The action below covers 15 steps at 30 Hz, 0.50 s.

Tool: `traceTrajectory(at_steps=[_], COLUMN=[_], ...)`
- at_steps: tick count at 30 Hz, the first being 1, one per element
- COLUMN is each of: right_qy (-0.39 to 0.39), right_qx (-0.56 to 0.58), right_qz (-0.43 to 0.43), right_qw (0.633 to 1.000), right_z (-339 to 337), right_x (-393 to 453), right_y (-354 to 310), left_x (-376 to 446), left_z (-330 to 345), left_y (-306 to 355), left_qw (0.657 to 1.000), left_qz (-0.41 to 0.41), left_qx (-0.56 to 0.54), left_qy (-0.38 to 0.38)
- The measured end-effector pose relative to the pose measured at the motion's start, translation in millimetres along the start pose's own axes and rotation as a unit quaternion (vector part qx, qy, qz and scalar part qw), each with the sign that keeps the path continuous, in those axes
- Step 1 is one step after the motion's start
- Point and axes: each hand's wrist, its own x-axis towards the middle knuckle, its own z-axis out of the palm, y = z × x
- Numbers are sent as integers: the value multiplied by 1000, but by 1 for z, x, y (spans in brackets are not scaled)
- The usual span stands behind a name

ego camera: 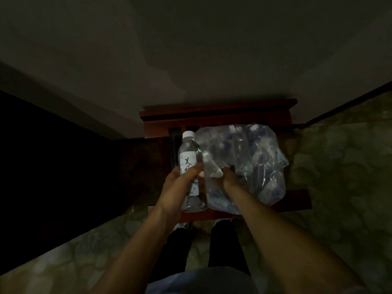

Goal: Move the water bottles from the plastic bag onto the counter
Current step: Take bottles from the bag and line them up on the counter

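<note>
Left hand (180,183) gripping a water bottle (192,166), right hand (230,177) clutching the plastic bag (254,162) on a red wooden chair (216,114), dim carpeted room.

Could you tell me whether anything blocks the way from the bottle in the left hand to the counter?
The left hand holds the bottle clear of the bag. Nothing visible blocks it, but the scene is too dark to identify the counter.

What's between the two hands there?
In the head view, only the bag's clear edge lies between them. The left hand grips a bottle; the right hand holds the bag's plastic.
</note>
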Motion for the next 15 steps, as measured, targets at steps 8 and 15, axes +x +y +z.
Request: traceTrajectory(at_steps=[8, 15], right_qy=[-1, -24], right_qx=[-199, -323], right_qz=[-33, -39], right_qw=[980, 945], right_z=[0, -48], right_x=[5, -28], right_y=[3, -6], left_x=[3, 5], left_z=[-14, 9], left_y=[-5, 2], left_qw=[1000, 999], left_qz=[-14, -8], left_qx=[10, 46], left_qy=[16, 10])
